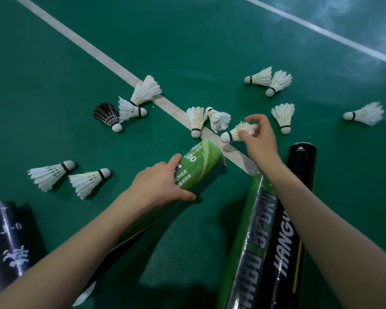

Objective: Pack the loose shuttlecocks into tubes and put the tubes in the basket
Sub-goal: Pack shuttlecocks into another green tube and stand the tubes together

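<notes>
Landmark: light green tube [198, 166], lying on the court floor [54, 63], far end pointing away from the person.

Nearest, left of the tube's near end: dark printed tube [7, 237], contents unseen. Right of the landmark: green-and-black tube [252, 230] and black tube [296, 197] side by side; the black one's far end looks capped. Fill of either: cannot tell.

Left hand [163, 184]: fingers curled round the light green tube just behind its far end, steadying it.

Right hand [261, 139], just beyond the tube's far end and to its right: thumb and fingers pinch the feather skirt of a white shuttlecock [234, 132], cork toward the tube, forefinger raised clear.

Step in hand (judged): loading one shuttlecock. The next move calls for bringing the cork to the mouth, lining it up with the tube's axis, and pushing gently so the feathers are not crushed.

Tube interior is not visible; fill level unknown.

Farther out: eleven loose shuttlecocks lie left of, beyond and to the right of the tube's far end, among them a black shuttlecock [107, 115]. No basket in view. Packing judged mostly ahead.
</notes>
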Motion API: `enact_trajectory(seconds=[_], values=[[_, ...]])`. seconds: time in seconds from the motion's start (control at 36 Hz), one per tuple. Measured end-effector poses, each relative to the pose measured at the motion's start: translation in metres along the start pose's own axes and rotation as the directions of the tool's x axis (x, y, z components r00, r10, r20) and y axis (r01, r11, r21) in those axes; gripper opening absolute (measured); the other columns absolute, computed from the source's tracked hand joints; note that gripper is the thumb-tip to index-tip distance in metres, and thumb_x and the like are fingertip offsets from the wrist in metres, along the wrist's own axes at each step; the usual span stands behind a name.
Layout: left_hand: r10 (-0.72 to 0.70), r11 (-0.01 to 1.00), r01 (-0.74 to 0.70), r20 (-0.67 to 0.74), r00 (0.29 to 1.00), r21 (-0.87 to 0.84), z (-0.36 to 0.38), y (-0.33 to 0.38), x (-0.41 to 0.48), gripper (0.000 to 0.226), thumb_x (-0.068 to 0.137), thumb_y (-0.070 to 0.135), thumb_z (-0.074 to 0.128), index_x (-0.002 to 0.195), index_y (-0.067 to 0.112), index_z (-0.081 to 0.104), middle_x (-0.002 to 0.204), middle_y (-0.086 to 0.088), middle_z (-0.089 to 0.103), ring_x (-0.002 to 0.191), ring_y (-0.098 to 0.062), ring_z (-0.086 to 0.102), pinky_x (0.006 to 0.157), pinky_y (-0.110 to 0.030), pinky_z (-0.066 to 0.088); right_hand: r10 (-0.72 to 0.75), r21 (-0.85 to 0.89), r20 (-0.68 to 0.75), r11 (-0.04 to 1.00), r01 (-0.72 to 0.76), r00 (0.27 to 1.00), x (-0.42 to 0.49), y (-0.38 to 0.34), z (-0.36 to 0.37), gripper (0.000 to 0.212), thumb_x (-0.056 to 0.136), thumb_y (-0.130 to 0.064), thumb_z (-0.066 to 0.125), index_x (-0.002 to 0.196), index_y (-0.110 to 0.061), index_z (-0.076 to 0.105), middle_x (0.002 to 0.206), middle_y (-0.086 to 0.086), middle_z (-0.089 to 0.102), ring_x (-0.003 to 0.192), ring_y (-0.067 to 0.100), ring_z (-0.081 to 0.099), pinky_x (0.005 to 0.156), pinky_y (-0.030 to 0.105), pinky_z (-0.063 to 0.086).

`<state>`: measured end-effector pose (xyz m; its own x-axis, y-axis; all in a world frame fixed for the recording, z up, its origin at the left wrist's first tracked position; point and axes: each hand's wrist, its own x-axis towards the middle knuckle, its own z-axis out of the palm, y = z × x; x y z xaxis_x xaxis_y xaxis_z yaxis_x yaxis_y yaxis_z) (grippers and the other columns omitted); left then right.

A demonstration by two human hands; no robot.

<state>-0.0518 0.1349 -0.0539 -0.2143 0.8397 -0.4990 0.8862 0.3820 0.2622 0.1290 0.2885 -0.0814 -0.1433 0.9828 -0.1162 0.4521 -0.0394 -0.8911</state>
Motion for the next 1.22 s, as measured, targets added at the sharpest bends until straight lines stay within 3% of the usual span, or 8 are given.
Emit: enact_trajectory(seconds=[0.11,0.22,0.47,0.75,0.89,1.0,1.11,1.22], values=[[0.039,0.999,-0.040,-0.020,0.999,-0.019,-0.001,0.008,-0.003,0.105,0.062,0.071,0.069,0.145,0.037,0.014,0.127,0.002,0.053,0.109,-0.023,0.055,0.089,-0.034,0.047,-0.049,-0.053,0.216,0.997,0.062,0.975,-0.019,-0.005,-0.013,0.051,0.090,-0.019,0.061,0.136,-0.031,0.042,0.108,-0.005,0.051,0.074,0.006,0.051,0.070,0.015,0.046],[0.088,0.995,-0.090,-0.043,0.995,-0.046,-0.002,0.015,-0.009,0.104,0.061,0.071,0.070,0.144,0.039,0.016,0.124,0.005,0.053,0.106,-0.022,0.055,0.086,-0.034,0.047,-0.063,-0.117,0.391,0.986,0.118,0.918,-0.033,-0.010,-0.020,0.029,0.094,-0.023,0.054,0.122,-0.032,0.058,0.125,-0.008,0.055,0.102,0.011,0.058,0.096,0.038,0.048],[0.142,0.986,-0.147,-0.072,0.987,-0.076,-0.007,0.030,-0.022,0.104,0.060,0.069,0.071,0.144,0.040,0.017,0.127,0.007,0.053,0.107,-0.020,0.054,0.089,-0.036,0.047,0.030,0.189,0.358,0.976,-0.104,0.933,-0.049,-0.013,-0.025,0.049,0.097,-0.058,0.024,0.137,-0.038,0.046,0.139,-0.019,0.049,0.134,0.004,0.034,0.114,0.037,0.020],[0.178,0.981,-0.184,-0.100,0.979,-0.057,-0.026,0.050,-0.028,0.102,0.063,0.067,0.072,0.145,0.038,0.018,0.124,0.006,0.054,0.102,-0.020,0.054,0.088,-0.034,0.047,0.076,0.249,0.127,0.963,-0.106,0.989,-0.049,-0.026,-0.049,0.040,0.100,-0.050,0.031,0.104,-0.017,0.054,0.102,-0.022,0.048,0.100,-0.006,0.043,0.107,0.036,0.033],[0.259,0.965,-0.263,-0.127,0.957,-0.015,-0.049,0.071,-0.028,0.100,0.063,0.066,0.072,0.144,0.038,0.021,0.113,0.009,0.053,0.093,-0.017,0.052,0.084,-0.033,0.048,0.025,0.259,0.049,0.965,-0.037,0.998,-0.058,-0.036,-0.061,0.044,0.101,-0.046,0.033,0.129,-0.018,0.051,0.128,-0.008,0.054,0.114,0.007,0.049,0.105,0.034,0.033],[0.314,0.949,-0.311,-0.159,0.936,0.043,-0.067,0.083,-0.029,0.100,0.062,0.067,0.072,0.143,0.038,0.022,0.103,0.013,0.045,0.091,-0.016,0.050,0.082,-0.031,0.047,-0.080,0.247,-0.048,0.965,0.089,0.996,-0.061,-0.047,-0.071,0.021,0.101,-0.035,0.040,0.109,-0.023,0.056,0.088,-0.006,0.060,0.078,0.005,0.056,0.078,0.027,0.046],[0.341,0.940,-0.338,-0.165,0.925,0.047,-0.078,0.088,-0.028,0.095,0.062,0.066,0.074,0.139,0.038,0.026,0.107,0.011,0.054,0.091,-0.018,0.056,0.082,-0.035,0.050,-0.082,0.296,-0.006,0.952,0.080,0.997,-0.064,-0.060,-0.088,0.047,0.102,-0.043,0.030,0.145,-0.025,0.031,0.145,-0.003,0.040,0.130,0.009,0.039,0.102,0.023,0.028],[0.354,0.935,-0.355,-0.172,0.919,0.022,-0.076,0.084,-0.026,0.092,0.060,0.066,0.075,0.135,0.040,0.029,0.110,0.010,0.058,0.091,-0.017,0.057,0.081,-0.037,0.051,-0.054,0.330,0.199,0.944,-0.015,0.978,-0.059,-0.062,-0.106,0.072,0.092,-0.066,0.020,0.152,-0.027,0.011,0.158,0.000,0.022,0.139,0.013,0.027,0.112,0.027,0.012]])
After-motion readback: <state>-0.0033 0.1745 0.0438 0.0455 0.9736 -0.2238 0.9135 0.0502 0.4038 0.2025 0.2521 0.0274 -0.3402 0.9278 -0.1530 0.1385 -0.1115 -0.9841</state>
